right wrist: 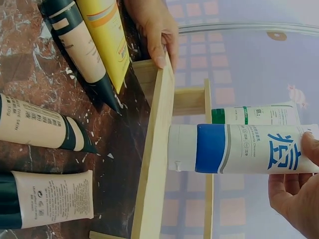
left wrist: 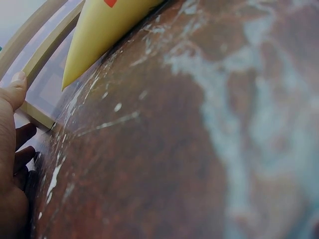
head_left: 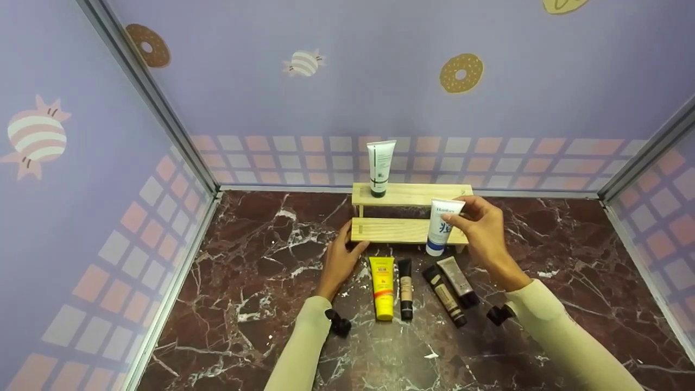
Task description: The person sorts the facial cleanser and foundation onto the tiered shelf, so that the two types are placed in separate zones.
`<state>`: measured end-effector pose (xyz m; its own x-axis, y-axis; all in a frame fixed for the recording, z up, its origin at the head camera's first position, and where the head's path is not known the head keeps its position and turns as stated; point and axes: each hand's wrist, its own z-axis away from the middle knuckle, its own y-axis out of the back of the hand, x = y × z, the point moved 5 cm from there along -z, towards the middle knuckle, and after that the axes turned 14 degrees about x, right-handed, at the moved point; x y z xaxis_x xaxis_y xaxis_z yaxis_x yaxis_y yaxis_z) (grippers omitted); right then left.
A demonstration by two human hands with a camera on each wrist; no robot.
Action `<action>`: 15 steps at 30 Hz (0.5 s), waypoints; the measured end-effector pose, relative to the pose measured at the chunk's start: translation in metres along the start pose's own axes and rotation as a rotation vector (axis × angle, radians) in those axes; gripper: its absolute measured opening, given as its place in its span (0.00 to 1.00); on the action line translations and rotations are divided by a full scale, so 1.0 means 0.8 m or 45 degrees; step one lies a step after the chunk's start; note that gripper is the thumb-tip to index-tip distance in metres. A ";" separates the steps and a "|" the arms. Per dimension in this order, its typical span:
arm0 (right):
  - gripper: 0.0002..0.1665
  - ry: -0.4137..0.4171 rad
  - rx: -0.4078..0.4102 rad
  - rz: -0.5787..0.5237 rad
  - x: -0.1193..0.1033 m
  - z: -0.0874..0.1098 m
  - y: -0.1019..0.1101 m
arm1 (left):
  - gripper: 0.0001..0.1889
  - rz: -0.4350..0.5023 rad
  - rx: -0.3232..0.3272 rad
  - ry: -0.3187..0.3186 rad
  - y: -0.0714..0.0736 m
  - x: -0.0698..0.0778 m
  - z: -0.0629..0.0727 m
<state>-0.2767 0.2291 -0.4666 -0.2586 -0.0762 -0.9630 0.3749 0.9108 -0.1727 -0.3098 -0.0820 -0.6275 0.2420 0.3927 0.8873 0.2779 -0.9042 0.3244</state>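
Note:
In the head view my right hand (head_left: 486,233) pinches a white squeeze tube (head_left: 438,231) with a blue band near its top end, thumb in front and fingers behind. The tube stands nearly upright, cap down, at the right part of the lower step of a two-step wooden rack (head_left: 391,230). In the right wrist view its white cap (right wrist: 182,148) is right at the lower board. My left hand (head_left: 339,260) holds the left end of that lower step, its thumb (left wrist: 19,84) against the wood. A white-and-green tube (head_left: 381,168) stands on the upper step.
In front of the rack lie a yellow tube (head_left: 383,290), a slim black-and-beige tube (head_left: 406,290), another black-and-beige tube (head_left: 446,296) and a greyish tube with a dark cap (head_left: 457,279). A patterned wall (head_left: 336,103) rises behind the marbled tabletop (head_left: 255,336).

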 end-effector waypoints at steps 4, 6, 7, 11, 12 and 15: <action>0.16 0.029 0.000 0.067 -0.006 -0.008 -0.001 | 0.42 0.009 -0.005 0.010 0.003 0.000 0.000; 0.16 0.051 0.002 0.118 -0.011 -0.012 -0.001 | 0.42 0.009 -0.007 0.013 0.003 -0.001 0.000; 0.16 0.064 0.003 0.145 -0.013 -0.014 -0.002 | 0.42 0.006 -0.008 0.014 0.004 -0.001 0.001; 0.17 0.057 0.002 0.182 -0.020 -0.022 -0.003 | 0.43 -0.001 -0.016 0.009 0.003 -0.001 0.001; 0.17 0.056 0.001 0.185 -0.021 -0.024 -0.004 | 0.43 -0.003 -0.016 0.007 0.003 -0.001 0.001; 0.17 0.063 0.000 0.185 -0.025 -0.028 -0.006 | 0.43 -0.011 -0.013 -0.003 0.003 -0.001 0.002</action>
<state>-0.2935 0.2353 -0.4416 -0.2451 0.0763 -0.9665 0.4116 0.9108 -0.0325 -0.3081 -0.0839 -0.6279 0.2418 0.4012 0.8835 0.2709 -0.9022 0.3356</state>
